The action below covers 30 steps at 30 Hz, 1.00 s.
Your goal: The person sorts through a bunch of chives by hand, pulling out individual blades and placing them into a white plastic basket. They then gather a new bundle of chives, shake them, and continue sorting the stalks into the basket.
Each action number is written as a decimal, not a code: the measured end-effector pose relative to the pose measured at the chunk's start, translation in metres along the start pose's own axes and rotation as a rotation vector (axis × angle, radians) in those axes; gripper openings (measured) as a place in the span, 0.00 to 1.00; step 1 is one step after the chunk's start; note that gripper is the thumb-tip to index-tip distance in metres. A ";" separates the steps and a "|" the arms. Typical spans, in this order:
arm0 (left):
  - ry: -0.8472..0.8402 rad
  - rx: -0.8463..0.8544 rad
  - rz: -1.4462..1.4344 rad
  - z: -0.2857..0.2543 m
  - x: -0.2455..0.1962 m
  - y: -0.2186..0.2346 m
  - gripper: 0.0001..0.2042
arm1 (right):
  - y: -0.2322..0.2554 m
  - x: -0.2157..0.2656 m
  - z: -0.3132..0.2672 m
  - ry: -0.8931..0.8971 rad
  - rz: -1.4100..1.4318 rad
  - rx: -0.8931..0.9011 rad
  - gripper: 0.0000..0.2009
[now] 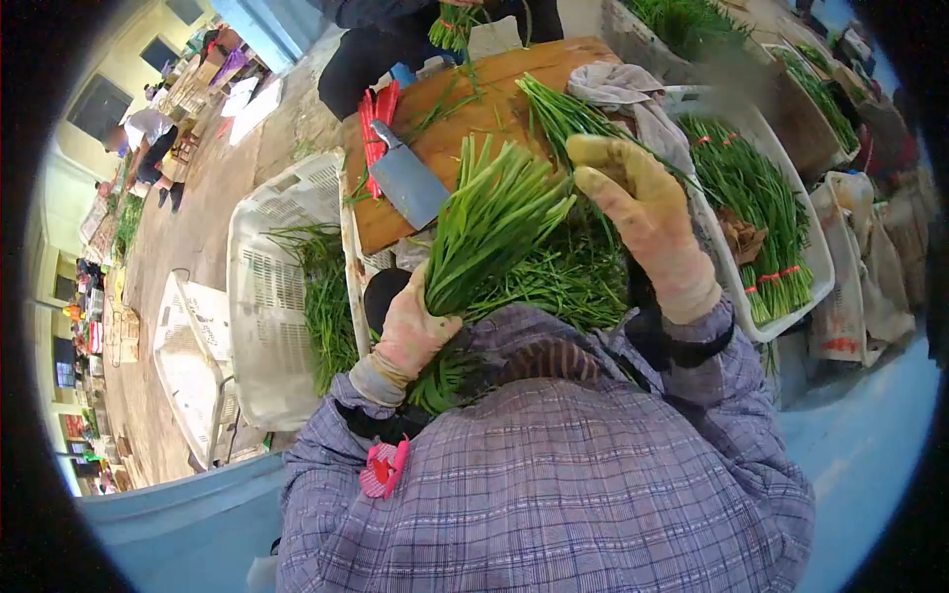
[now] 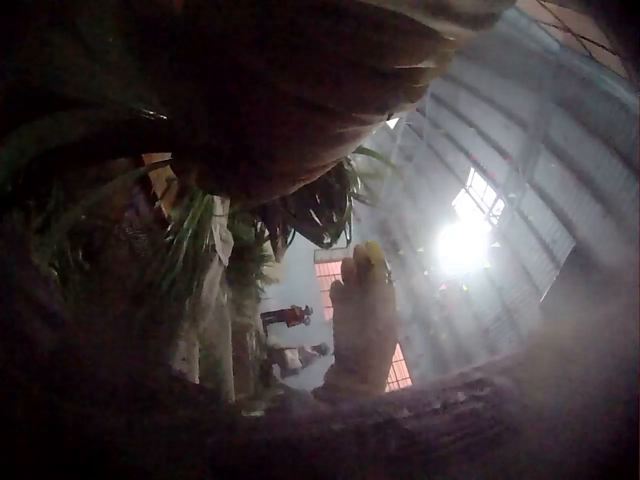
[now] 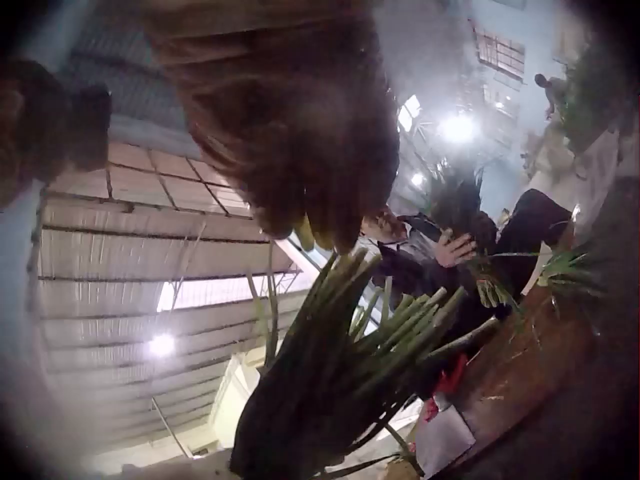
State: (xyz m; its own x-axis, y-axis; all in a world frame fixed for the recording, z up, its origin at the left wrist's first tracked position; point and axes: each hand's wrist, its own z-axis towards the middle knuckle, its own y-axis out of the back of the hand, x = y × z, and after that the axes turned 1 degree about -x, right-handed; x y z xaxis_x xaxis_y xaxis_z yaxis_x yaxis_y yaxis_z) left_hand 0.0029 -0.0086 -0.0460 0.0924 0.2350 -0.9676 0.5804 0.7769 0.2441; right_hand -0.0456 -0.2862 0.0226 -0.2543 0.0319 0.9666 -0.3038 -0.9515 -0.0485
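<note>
Head view: the gloved left hand (image 1: pixel 410 331) grips a bundle of green stalks (image 1: pixel 494 227), cut ends up, near the cleaver (image 1: pixel 407 178) on the board (image 1: pixel 494 104); the gloved right hand (image 1: pixel 652 232) is raised beside it, empty, thumb apart from gently bent fingers. Unbound stalks could slip or splay—one-handed support being the cause. Left wrist view: too dark to tell the grip. Right wrist view: fingers close together near the stalk ends; contact cannot be told.
</note>
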 end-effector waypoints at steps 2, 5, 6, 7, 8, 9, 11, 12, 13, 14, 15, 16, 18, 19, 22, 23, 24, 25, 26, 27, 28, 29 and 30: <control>0.032 -0.036 -0.235 -0.001 -0.002 -0.007 0.34 | -0.013 -0.014 0.008 0.128 -0.119 -0.046 0.24; -0.042 -0.009 -0.109 -0.001 -0.012 -0.014 0.33 | -0.018 -0.030 0.017 0.215 -0.272 -0.055 0.30; -0.040 -0.007 -0.108 -0.001 -0.011 -0.014 0.33 | -0.022 -0.031 0.019 0.179 -0.332 -0.024 0.30; -0.012 0.017 -0.143 -0.002 -0.010 -0.013 0.34 | -0.026 -0.030 0.021 0.143 -0.391 0.006 0.29; 0.017 0.042 -0.179 -0.003 -0.008 -0.012 0.35 | -0.028 -0.021 0.020 0.102 -0.360 0.046 0.24; 0.017 0.045 -0.178 -0.001 -0.002 -0.009 0.35 | -0.027 -0.019 0.021 0.102 -0.360 0.043 0.24; -0.032 0.079 -0.020 0.002 0.003 -0.004 0.34 | -0.026 -0.018 0.025 0.081 -0.060 0.104 0.16; -0.030 0.079 -0.021 0.001 0.003 -0.003 0.34 | -0.023 -0.015 0.025 0.079 -0.060 0.104 0.16; 0.010 0.080 0.076 -0.001 -0.009 -0.002 0.34 | -0.018 -0.011 0.024 0.045 -0.026 0.101 0.14; 0.048 0.080 0.173 -0.001 -0.016 -0.002 0.34 | -0.015 -0.008 0.024 0.013 0.006 0.099 0.12; 0.048 0.080 0.172 -0.001 -0.015 -0.005 0.34 | -0.013 -0.007 0.024 0.012 0.005 0.100 0.12; 0.015 0.092 -0.042 -0.001 -0.014 -0.007 0.33 | -0.013 -0.006 0.024 -0.016 0.063 0.122 0.12; -0.018 0.105 -0.256 -0.001 -0.013 -0.009 0.32 | -0.012 -0.006 0.026 -0.044 0.120 0.143 0.12; 0.001 0.103 -0.178 0.000 -0.015 -0.008 0.32 | -0.011 -0.006 0.027 0.004 0.036 0.144 0.11; 0.006 0.086 -0.033 -0.001 -0.013 -0.006 0.32 | -0.008 0.001 0.030 0.202 -0.318 0.162 0.09; -0.010 0.073 0.035 -0.002 -0.012 -0.005 0.33 | -0.007 0.003 0.030 0.352 -0.588 0.175 0.08; -0.008 0.072 0.036 -0.002 -0.012 -0.005 0.33 | -0.005 0.001 0.034 0.351 -0.587 0.176 0.08; 0.007 0.085 -0.006 -0.001 -0.011 -0.005 0.33 | -0.002 -0.002 0.039 0.434 -0.591 0.215 0.08; 0.020 0.098 -0.048 -0.001 -0.011 -0.005 0.33 | -0.001 -0.006 0.042 0.519 -0.596 0.255 0.08; 0.020 0.096 -0.048 0.000 -0.009 -0.005 0.33 | -0.004 -0.009 0.041 0.520 -0.595 0.256 0.08; 0.032 0.086 -0.093 0.000 -0.006 -0.005 0.33 | -0.008 -0.013 0.041 0.562 -0.515 0.165 0.07; 0.043 0.076 -0.138 0.000 -0.004 -0.005 0.33 | -0.011 -0.014 0.040 0.603 -0.434 0.073 0.07; 0.042 0.075 -0.138 -0.001 -0.005 -0.006 0.33 | -0.012 -0.012 0.037 0.604 -0.434 0.073 0.07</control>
State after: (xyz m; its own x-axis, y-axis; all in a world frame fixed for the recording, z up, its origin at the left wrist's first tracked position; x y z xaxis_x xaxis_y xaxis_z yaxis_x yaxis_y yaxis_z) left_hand -0.0015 -0.0139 -0.0427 -0.0253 0.1542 -0.9877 0.6445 0.7578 0.1018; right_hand -0.0046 -0.2863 0.0213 -0.5920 0.5520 0.5872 -0.4352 -0.8322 0.3435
